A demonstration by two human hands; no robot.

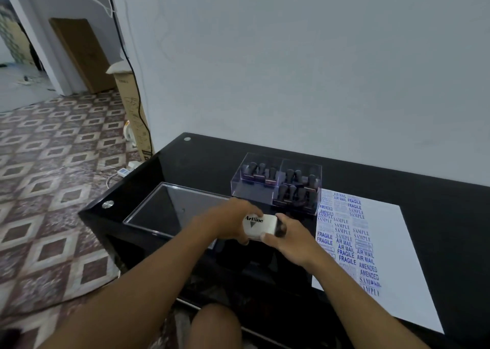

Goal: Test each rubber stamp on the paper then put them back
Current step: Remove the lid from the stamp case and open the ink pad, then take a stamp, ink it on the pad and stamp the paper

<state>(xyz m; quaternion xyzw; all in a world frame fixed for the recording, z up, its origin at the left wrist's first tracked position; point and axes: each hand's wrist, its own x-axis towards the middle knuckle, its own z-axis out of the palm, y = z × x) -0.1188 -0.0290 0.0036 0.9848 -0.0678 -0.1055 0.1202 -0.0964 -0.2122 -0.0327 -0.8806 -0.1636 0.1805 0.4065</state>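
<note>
Both hands, left hand [233, 222] and right hand [285, 238], clasp the ink pad box [258, 225]; its lid, seemingly half-open, could slip and smear ink

White box [261, 226] lid reads "Artline" in black. Paper [384, 242] carries blue stamp prints: "AIR MAIL", "FRAGILE", "AMENDED", "SAMPLE", repeated in columns. Print on the cardboard carton [134, 115] is unreadable.

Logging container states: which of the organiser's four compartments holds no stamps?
The front-left compartment of the clear organiser, nearest the left hand; the other three hold stamps.
</note>
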